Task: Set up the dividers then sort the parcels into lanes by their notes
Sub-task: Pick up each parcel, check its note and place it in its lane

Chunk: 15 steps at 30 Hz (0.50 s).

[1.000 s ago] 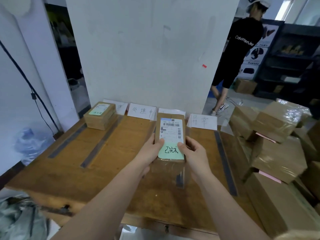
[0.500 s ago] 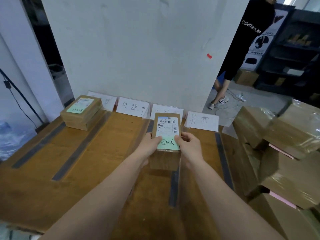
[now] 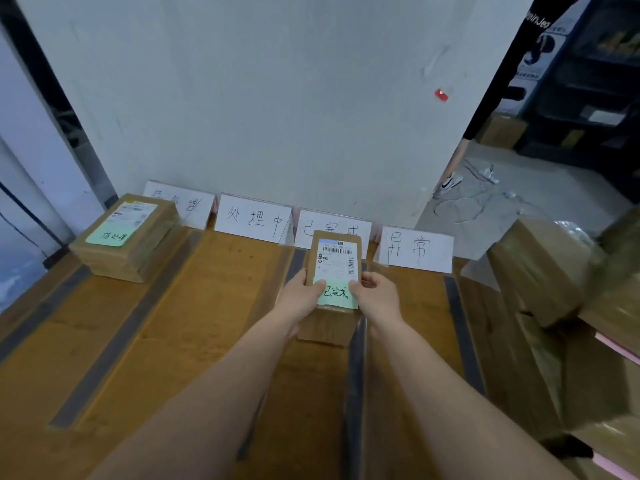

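Note:
A small brown parcel (image 3: 335, 261) with a barcode label and a green handwritten note sits between my hands in the third lane, just before the third paper sign (image 3: 332, 227). My left hand (image 3: 300, 299) grips its left side, thumb on the green note. My right hand (image 3: 378, 296) grips its right side, thumb on the note as well. Whether the parcel rests on the table or hangs just above it, I cannot tell. Dark divider strips (image 3: 121, 337) run front to back on the wooden table (image 3: 194, 306). Another parcel (image 3: 128, 237) with a green note lies in the far-left lane.
White handwritten signs (image 3: 252, 218) lean on the white wall (image 3: 277, 98) at the lanes' far ends. A pile of brown parcels (image 3: 568, 292), some with pink notes, stands at the right. A person in black stands at the back right.
Both hands have carried the parcel forward, away from me, up to the third sign. My view has moved closer to the table.

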Tool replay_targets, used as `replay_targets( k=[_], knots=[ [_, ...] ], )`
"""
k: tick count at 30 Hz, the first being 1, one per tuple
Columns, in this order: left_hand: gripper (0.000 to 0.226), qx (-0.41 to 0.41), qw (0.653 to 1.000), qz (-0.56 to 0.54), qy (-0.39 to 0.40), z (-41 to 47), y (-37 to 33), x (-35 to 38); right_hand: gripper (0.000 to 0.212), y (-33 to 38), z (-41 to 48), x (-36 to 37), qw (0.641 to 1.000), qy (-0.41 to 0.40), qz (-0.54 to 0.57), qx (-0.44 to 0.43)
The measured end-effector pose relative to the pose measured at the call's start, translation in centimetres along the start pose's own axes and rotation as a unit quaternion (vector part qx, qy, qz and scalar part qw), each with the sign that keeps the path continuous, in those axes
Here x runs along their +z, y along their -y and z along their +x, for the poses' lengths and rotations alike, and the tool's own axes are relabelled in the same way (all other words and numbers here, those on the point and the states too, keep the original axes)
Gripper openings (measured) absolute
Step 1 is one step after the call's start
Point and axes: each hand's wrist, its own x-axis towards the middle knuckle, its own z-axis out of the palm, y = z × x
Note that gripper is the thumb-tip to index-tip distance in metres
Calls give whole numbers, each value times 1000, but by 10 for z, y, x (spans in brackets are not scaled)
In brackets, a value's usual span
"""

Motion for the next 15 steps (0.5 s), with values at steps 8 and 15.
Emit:
replay_targets(
  k=[8, 15],
  knots=[
    [40, -7, 998, 56, 22, 49, -4, -5, 41, 2, 40, 17, 999, -17, -41, 24],
    [46, 5, 995, 94, 15, 73, 0, -7, 36, 0, 57, 29, 997, -35, -64, 29]
  ],
)
